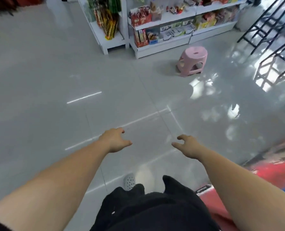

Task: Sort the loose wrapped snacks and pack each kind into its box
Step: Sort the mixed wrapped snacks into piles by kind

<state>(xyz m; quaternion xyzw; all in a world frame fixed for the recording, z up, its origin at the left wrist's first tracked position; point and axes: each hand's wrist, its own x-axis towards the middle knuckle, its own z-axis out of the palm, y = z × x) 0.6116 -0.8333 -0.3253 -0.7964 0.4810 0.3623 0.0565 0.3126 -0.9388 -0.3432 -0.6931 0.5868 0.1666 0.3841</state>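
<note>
Both my arms reach forward over a shiny grey tiled floor. My left hand (115, 139) is empty, its fingers loosely curled. My right hand (186, 144) is empty too, fingers hanging relaxed with the thumb out to the left. The two hands are about a hand's width apart. Wrapped snacks fill the white shelves (161, 22) at the back, among them a red snack box (141, 18). No loose snack lies within reach of either hand.
A pink plastic stool (192, 61) stands on the floor before the shelves. Black metal frames (271, 30) lean at the far right. A blurred red and blue mat (278, 174) lies at the lower right. My white shoe (129, 181) shows below.
</note>
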